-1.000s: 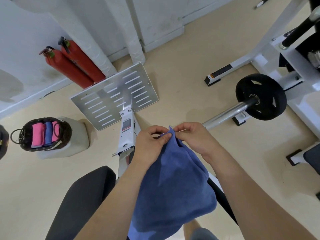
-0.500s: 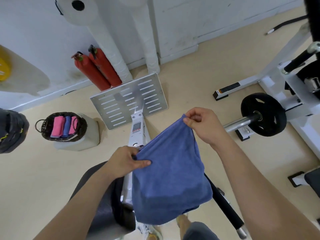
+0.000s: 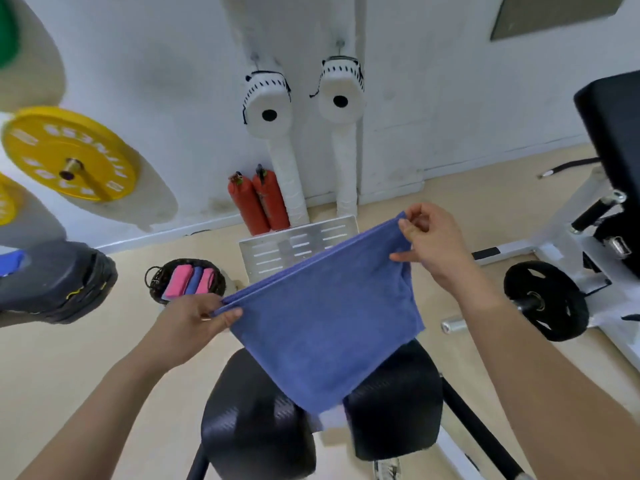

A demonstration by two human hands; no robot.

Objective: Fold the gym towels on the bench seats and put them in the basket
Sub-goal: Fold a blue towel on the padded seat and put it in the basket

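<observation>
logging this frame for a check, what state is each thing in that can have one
blue terry towel, folded double, held stretched in the air
left hand, pinches the left end of its top edge
right hand, pinches the right end of its top edge
dark woven basket, upright, holds three folded towels, pink, blue, pink
black padded bench seat, below the hanging towel, contact unclear
black weight plate, loaded on its bar

Hands [image 3: 194,323] spread apart, blue towel [image 3: 329,323] stretched taut.
</observation>
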